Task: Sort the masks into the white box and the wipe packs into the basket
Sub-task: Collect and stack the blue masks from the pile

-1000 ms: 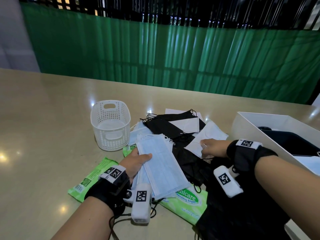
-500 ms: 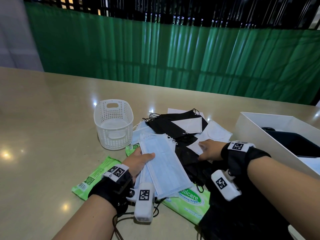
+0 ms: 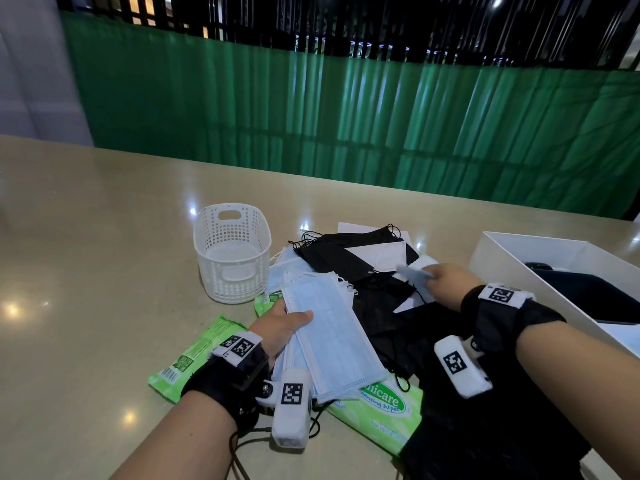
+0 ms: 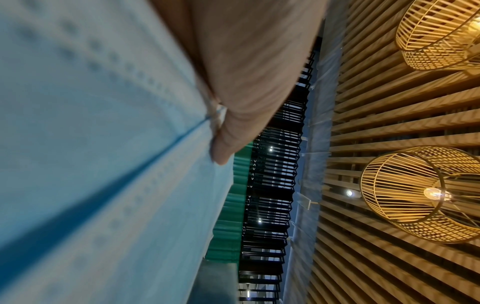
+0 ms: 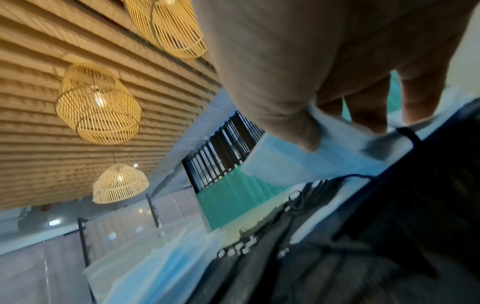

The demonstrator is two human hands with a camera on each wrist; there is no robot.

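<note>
Masks point(image 3: 332, 337) in both hands point(image 3: 284, 327), basket point(image 3: 232, 258) beside

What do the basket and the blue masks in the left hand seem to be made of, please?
Basket: white moulded plastic by the look, with a rigid grid of holes and a cut-out handle.
Blue masks: probably thin non-woven fabric, matte, pleated, with a dotted pressed seam along the edge.

your beige glossy worktop point(image 3: 86, 258) carries the white basket point(image 3: 231, 258) at centre-left, green wipe packs point(image 3: 194, 358) at the near edge, a loose heap of black, white and blue masks point(image 3: 349, 261) beside the basket, and the white box point(image 3: 502, 261) at right.
</note>
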